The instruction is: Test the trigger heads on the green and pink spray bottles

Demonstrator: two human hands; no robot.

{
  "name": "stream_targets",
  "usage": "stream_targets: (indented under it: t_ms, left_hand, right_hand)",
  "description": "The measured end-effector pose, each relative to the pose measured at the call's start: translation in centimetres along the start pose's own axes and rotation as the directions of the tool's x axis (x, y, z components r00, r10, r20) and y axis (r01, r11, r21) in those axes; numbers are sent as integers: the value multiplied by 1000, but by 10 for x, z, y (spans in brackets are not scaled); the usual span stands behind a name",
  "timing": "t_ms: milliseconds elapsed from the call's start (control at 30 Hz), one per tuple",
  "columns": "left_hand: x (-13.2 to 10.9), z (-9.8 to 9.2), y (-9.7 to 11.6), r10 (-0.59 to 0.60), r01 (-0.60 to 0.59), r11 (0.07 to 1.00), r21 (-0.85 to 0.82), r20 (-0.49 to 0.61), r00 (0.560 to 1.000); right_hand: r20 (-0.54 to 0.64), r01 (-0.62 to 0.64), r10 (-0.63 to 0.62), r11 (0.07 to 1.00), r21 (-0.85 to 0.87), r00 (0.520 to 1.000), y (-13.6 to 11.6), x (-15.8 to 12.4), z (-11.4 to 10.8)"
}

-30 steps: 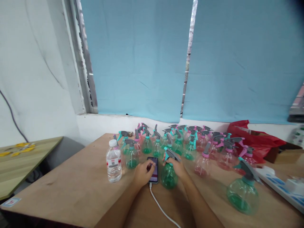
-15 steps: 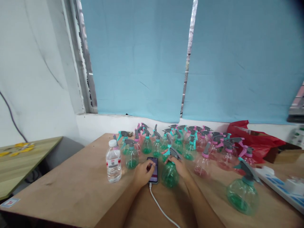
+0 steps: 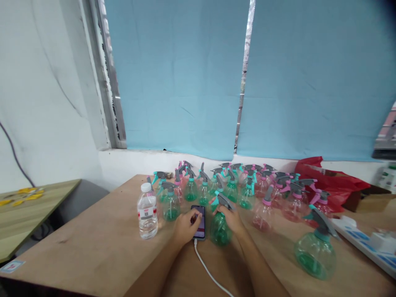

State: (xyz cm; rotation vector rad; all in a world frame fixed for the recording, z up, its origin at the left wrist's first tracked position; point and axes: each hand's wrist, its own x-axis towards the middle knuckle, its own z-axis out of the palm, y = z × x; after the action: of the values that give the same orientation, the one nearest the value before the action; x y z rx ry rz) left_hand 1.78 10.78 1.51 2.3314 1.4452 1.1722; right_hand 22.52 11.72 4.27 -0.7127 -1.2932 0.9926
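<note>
A phone with a lit screen lies on the wooden table, a white cable plugged into its near end. My left hand rests over the phone's left side, fingers curled at the screen; whether they pinch anything is hidden. Just right of the phone, my right hand is wrapped round the neck of a green spray bottle with a grey and teal head. That bottle stands upright. Behind both hands are several green spray bottles and pink spray bottles.
A clear water bottle stands left of my left hand. At the right are another green spray bottle and a white power strip. A red plastic bag lies at the back right, and yellow pieces sit on a side table.
</note>
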Motion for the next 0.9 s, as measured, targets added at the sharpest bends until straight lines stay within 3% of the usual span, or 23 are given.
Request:
stream_targets:
  t_ms: [467, 700, 900]
  left_hand:
    - [0, -2, 2, -28, 28, 999, 16, 19, 999]
    - [1, -2, 1, -26, 26, 1000, 5, 25, 999]
    - [1, -2, 0, -33, 32, 999, 20, 31, 999]
  right_hand:
    - [64, 16, -13, 999, -46, 998, -4, -2, -2]
    - [-5, 8, -8, 999, 52, 1000, -6, -1, -7]
    - [-33, 30, -32, 997, -75, 999, 7, -1, -4]
